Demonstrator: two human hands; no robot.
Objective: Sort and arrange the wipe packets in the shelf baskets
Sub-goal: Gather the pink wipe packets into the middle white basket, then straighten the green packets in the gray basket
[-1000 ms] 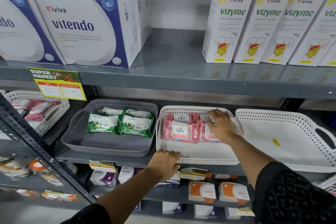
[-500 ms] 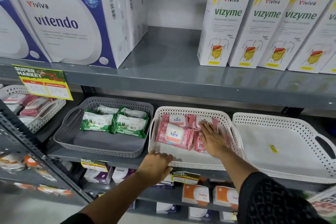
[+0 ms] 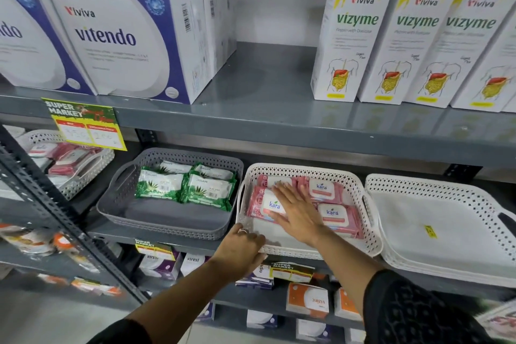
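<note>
Left hand (image 3: pixel 242 246) curls over the white basket (image 3: pixel 371 237) rim at seven o'clock, probably steadying it, while the right hand (image 3: pixel 296 211), fingers spread flat, presses the pink packets (image 3: pixel 331 213) inside, seemingly squaring the rows.

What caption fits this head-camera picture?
Right hand flat on pink Kara wipe packets; left hand on the white basket front.

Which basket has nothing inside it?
The white basket at the far right of that shelf. The gray basket holds green packets, and the middle white basket holds pink packets.
</note>
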